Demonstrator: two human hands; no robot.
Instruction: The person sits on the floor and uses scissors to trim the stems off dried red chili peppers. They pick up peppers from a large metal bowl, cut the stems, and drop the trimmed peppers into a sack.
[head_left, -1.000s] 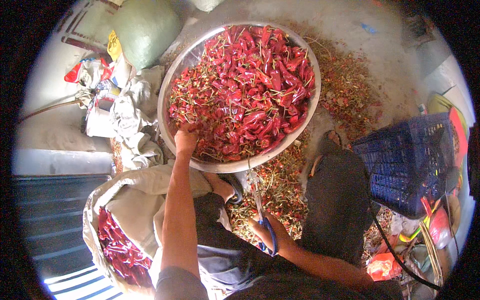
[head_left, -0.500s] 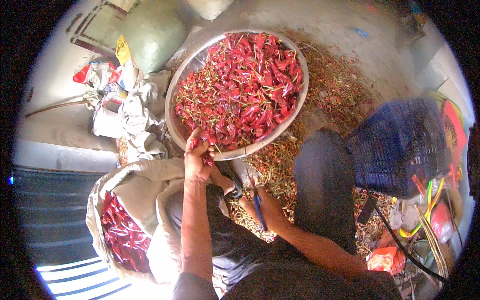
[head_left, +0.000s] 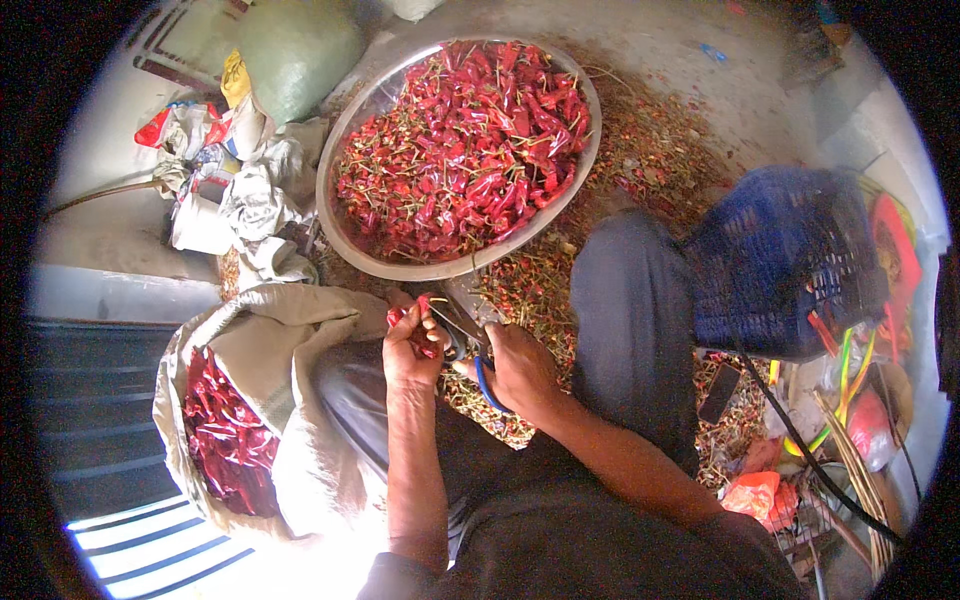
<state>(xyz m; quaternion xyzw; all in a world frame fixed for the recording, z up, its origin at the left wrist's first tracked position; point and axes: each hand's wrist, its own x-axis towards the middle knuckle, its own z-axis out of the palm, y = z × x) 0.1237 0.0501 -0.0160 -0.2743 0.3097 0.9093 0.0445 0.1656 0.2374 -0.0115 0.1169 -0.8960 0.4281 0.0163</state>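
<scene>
My left hand (head_left: 411, 348) is closed round a few red dried chillies (head_left: 430, 343), with pale stems poking out at the top. My right hand (head_left: 515, 368) grips a pair of scissors (head_left: 487, 384) with blue handles; the blades point up and left, close to the stems by my left hand. Beyond both hands, a wide metal basin (head_left: 450, 268) holds a heap of red chillies (head_left: 480, 150) with stems on. At my left, an open white woven sack (head_left: 285, 318) contains more chillies (head_left: 228, 430), which look stemless.
Cut stems and bits (head_left: 530, 290) litter the floor round the basin and between my legs. A blue plastic crate (head_left: 790, 260) stands right of my knee (head_left: 630, 300). A dark phone-like slab (head_left: 719, 393) and a black cable (head_left: 800, 440) lie near it. Crumpled bags (head_left: 260, 205) lie at left.
My left hand has drawn back from the basin's rim with the chillies. My right hand has raised the scissors toward it, bringing the blades to the stems. The whole view has shifted slightly.
</scene>
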